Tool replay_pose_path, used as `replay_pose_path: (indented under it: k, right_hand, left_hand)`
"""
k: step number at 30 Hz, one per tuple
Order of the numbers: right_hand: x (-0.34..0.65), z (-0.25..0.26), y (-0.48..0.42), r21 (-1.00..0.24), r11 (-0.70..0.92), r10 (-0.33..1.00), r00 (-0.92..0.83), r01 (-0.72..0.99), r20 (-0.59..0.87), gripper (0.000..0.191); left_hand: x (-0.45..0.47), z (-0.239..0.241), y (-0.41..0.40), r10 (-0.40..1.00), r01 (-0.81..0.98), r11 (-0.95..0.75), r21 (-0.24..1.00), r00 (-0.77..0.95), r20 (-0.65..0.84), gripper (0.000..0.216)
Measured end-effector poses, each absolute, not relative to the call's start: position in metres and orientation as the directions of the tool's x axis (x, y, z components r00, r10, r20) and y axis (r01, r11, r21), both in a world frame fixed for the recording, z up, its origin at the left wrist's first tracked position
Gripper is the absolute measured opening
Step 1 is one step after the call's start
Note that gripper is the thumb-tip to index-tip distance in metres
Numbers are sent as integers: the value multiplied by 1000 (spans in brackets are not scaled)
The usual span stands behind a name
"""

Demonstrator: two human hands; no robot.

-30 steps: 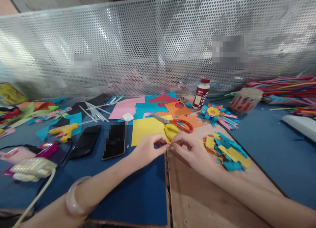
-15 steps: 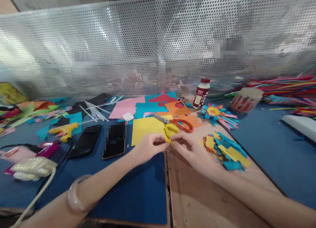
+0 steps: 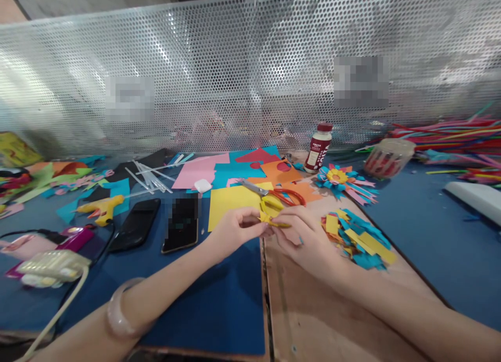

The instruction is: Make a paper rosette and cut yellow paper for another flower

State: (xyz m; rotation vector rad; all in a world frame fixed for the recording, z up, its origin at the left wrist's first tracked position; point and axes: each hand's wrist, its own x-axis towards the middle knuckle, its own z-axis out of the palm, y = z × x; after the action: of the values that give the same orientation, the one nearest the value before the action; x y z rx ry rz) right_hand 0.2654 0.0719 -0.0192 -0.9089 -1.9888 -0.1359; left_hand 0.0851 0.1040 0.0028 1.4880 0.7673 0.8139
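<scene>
My left hand [image 3: 235,230] and my right hand [image 3: 303,237] meet at the middle of the table, both pinching a small yellow paper strip [image 3: 272,222] between fingertips. Just behind the strip lie scissors with orange and yellow handles [image 3: 276,197] on a yellow paper sheet [image 3: 230,202]. To the right of my right hand is a heap of cut yellow, blue and orange paper strips [image 3: 358,236]. A finished paper flower [image 3: 340,180] lies farther back.
Two phones [image 3: 156,223] and a yellow glue gun [image 3: 99,208] lie to the left. Coloured sheets [image 3: 238,168], a brown bottle [image 3: 318,149], a plastic tub [image 3: 387,157] and paper strips [image 3: 457,135] sit near the perforated metal screen [image 3: 250,69]. A cable [image 3: 55,315] runs at front left.
Both hands have lifted slightly and the yellow strip between them has been turned and drawn out, so more of it shows now. Nothing else on the table moved.
</scene>
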Motion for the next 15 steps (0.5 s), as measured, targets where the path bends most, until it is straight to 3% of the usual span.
replay_pose_path:
  k: [8,15]
  right_hand:
    - [265,-21,71,-284,688,575,-263,667,775,11]
    - [268,-23,71,-258,671,585,-283,696,760,7]
  left_hand:
    - [84,-2,106,828,25,-119,993,554,85,22]
    - [83,-1,103,830,165,-293,942,533,166,26]
